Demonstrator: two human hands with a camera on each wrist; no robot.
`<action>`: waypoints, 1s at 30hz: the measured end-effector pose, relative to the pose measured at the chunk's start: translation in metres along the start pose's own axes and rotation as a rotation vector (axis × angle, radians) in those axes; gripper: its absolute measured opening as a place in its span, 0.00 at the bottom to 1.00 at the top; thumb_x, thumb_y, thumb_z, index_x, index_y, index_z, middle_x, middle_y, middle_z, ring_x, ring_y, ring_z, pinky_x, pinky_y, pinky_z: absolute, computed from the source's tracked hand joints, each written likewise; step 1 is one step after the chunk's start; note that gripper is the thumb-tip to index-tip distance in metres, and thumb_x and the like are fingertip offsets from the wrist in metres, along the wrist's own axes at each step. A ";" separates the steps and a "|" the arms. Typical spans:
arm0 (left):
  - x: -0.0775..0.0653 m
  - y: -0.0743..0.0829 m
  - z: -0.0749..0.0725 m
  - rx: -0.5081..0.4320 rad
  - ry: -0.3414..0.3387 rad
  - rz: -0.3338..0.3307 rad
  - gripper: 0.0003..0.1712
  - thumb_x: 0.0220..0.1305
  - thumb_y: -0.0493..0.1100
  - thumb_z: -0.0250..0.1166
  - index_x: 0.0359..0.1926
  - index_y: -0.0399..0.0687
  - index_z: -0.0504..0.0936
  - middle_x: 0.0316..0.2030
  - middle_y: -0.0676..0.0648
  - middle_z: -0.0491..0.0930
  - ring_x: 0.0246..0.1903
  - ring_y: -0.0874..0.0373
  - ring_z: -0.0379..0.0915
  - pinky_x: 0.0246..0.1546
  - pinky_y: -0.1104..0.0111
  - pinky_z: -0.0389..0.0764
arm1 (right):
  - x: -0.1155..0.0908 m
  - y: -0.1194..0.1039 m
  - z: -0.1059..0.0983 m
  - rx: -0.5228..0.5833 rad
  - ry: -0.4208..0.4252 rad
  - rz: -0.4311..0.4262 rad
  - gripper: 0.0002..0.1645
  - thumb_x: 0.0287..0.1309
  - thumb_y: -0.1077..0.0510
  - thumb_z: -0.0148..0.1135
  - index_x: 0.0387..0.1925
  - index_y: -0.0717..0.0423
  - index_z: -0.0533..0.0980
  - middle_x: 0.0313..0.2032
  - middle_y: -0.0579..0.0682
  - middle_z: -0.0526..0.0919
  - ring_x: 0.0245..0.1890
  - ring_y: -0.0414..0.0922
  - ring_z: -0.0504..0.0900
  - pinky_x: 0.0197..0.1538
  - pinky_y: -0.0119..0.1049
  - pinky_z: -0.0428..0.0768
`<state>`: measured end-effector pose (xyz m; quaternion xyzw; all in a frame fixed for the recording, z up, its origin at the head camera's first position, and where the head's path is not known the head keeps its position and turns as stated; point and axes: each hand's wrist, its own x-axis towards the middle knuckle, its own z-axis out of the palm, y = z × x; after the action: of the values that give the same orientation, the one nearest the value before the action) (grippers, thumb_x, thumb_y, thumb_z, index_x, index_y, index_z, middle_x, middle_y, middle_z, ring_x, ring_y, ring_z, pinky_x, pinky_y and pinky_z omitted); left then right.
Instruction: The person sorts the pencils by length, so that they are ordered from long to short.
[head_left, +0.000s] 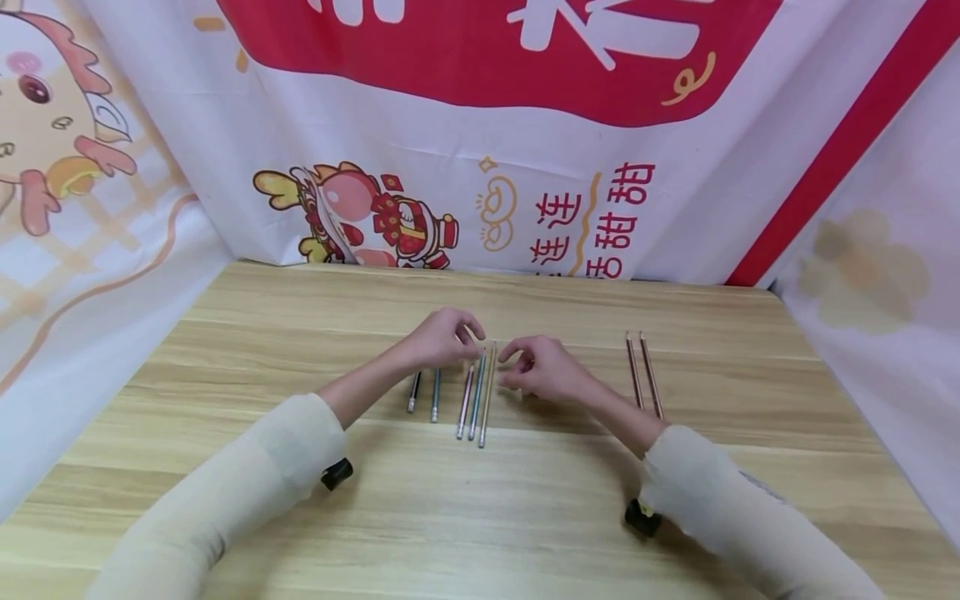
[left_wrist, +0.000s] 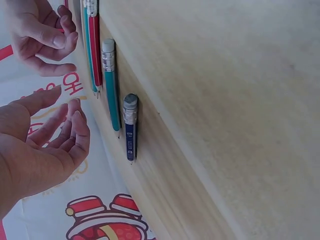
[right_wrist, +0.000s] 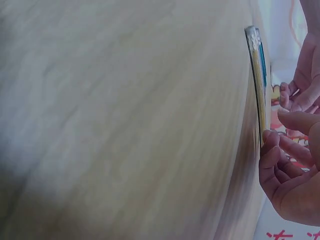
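A row of pencils lies on the wooden table, between and below the hands. From left to right come a short dark blue pencil (left_wrist: 130,135), a teal one (left_wrist: 111,92), a red one (head_left: 466,402), a blue one (head_left: 477,400) and a yellow one (head_left: 487,404). My left hand (head_left: 447,337) hovers over the far ends of the row, its fingers loosely bent and holding nothing. Just right of the yellow pencil, my right hand (head_left: 542,367) has its thumb and fingers apart with nothing between them. Whether its fingertips touch that pencil I cannot tell.
Two dark red pencils (head_left: 647,375) lie side by side farther right, partly behind the right forearm. A printed cloth (head_left: 465,192) hangs along the back edge of the wooden table (head_left: 450,517), with more cloth at both sides. Black wrist devices (head_left: 337,473) show beneath the sleeves.
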<state>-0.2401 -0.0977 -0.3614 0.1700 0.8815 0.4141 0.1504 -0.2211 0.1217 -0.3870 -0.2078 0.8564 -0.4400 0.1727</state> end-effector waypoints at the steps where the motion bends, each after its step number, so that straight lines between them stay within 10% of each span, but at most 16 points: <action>1: 0.000 -0.001 0.000 0.003 0.000 -0.002 0.15 0.64 0.31 0.70 0.51 0.29 0.82 0.33 0.40 0.86 0.35 0.42 0.85 0.31 0.71 0.82 | 0.001 -0.001 0.002 -0.005 0.000 0.000 0.20 0.61 0.63 0.72 0.53 0.67 0.80 0.26 0.53 0.83 0.22 0.46 0.81 0.24 0.32 0.77; 30: -0.004 -0.006 0.000 -0.006 -0.021 -0.041 0.15 0.63 0.31 0.69 0.52 0.31 0.83 0.33 0.41 0.85 0.30 0.48 0.82 0.30 0.68 0.82 | 0.014 -0.005 0.013 -0.179 0.007 0.009 0.14 0.55 0.65 0.75 0.44 0.63 0.82 0.25 0.49 0.81 0.21 0.40 0.76 0.28 0.30 0.74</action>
<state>-0.2374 -0.1036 -0.3654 0.1560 0.8818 0.4119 0.1686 -0.2258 0.1037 -0.3917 -0.2169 0.8938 -0.3617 0.1525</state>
